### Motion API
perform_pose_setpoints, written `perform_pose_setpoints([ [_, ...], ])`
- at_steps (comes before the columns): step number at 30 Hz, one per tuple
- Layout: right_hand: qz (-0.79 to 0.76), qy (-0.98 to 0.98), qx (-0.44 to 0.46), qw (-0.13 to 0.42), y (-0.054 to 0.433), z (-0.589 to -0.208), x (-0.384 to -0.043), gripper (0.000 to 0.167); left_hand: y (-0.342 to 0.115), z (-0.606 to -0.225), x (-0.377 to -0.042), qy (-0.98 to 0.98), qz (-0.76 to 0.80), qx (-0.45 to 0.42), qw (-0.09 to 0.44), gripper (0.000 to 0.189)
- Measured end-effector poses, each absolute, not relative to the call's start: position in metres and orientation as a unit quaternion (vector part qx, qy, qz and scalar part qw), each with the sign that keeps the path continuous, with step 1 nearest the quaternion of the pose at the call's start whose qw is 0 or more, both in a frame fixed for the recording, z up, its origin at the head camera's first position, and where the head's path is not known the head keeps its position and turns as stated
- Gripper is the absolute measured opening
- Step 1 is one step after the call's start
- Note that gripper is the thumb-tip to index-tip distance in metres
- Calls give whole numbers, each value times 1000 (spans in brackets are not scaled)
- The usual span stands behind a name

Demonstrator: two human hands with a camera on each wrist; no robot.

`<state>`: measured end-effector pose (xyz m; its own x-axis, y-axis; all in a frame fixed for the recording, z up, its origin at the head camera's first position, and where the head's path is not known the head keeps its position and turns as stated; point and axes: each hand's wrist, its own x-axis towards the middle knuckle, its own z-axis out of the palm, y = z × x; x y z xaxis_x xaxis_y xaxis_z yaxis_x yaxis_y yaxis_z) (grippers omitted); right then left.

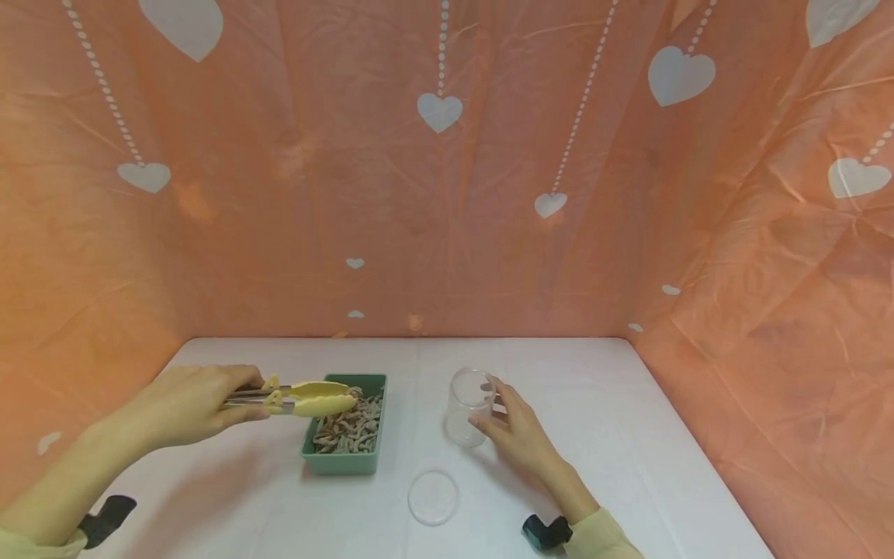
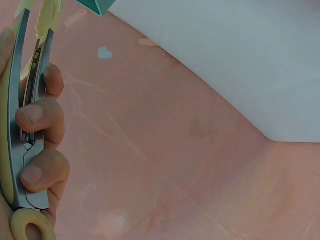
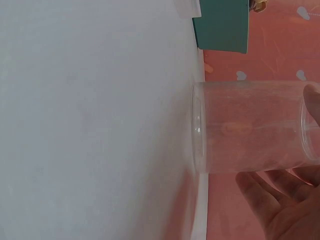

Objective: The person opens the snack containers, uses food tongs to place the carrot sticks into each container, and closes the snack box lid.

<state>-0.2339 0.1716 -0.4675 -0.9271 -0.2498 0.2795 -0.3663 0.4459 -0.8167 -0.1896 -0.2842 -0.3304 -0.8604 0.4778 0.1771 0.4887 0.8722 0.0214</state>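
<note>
My left hand [image 1: 188,404] grips a pair of metal tongs [image 1: 258,397] with yellow tips, fingers wrapped round the handles in the left wrist view. The yellow tips [image 1: 324,405] reach over a green rectangular tub [image 1: 340,464] and sit right at its heap of small, curled, brown-grey dried pieces [image 1: 349,431]. On the white table stands an upright, clear plastic jar [image 1: 464,423] with an open top. Thumb and fingers of my right hand [image 1: 520,431] hold it from the right, near the rim. The clear jar [image 3: 245,130] looks empty in the right wrist view.
A clear round lid [image 1: 433,497] lies flat on the white table [image 1: 559,388], in front of the jar and right of the tub. Orange cloth [image 1: 391,194] with white hearts hangs behind the table and along both sides.
</note>
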Motion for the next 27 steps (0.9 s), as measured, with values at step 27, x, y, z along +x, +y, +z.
perform_pose_setpoints([
  [27,491,-847,190,69,172,-468,-235,72,-280,-316,-189,-965,-70,-229,108,31],
])
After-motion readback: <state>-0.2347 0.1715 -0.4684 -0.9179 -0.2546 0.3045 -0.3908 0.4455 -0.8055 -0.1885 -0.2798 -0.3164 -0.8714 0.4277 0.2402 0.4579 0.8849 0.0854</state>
